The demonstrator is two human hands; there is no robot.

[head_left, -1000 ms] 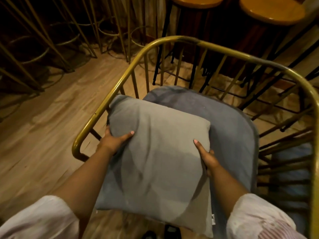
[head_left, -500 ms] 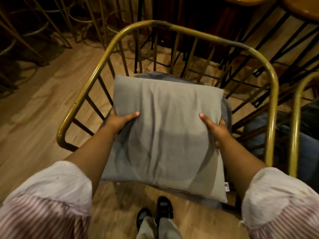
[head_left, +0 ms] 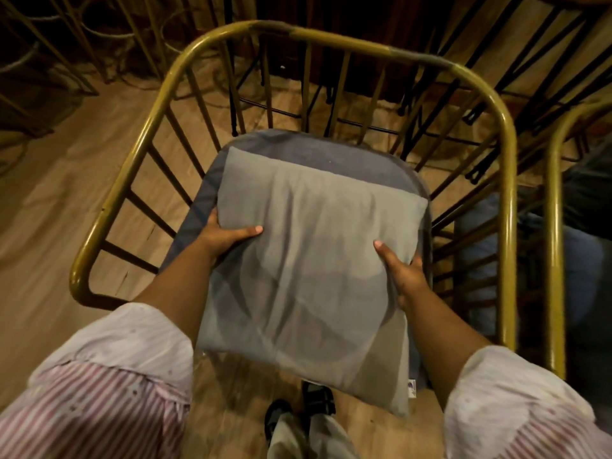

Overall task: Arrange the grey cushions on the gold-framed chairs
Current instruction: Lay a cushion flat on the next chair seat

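One gold-framed chair [head_left: 506,134] now square under camera, backrest 12 o'clock; half second ago it sat offset. Blue seat pad [head_left: 318,150] more exposed at 12. Grey cushion [head_left: 314,260] lower, over seat, front overhanging toward 6. Left hand [head_left: 228,236] and right hand [head_left: 402,276] clamped on cushion sides, thumbs on top. Placement nearly done.

Seat pad [head_left: 311,154] mostly under cushion [head_left: 314,260]

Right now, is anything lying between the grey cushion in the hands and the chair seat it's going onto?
Nothing visible. The grey cushion, gripped by the left hand and right hand, hangs over the blue seat pad inside the gold frame. The pad's exposed back strip is bare; the rest is hidden under the cushion.
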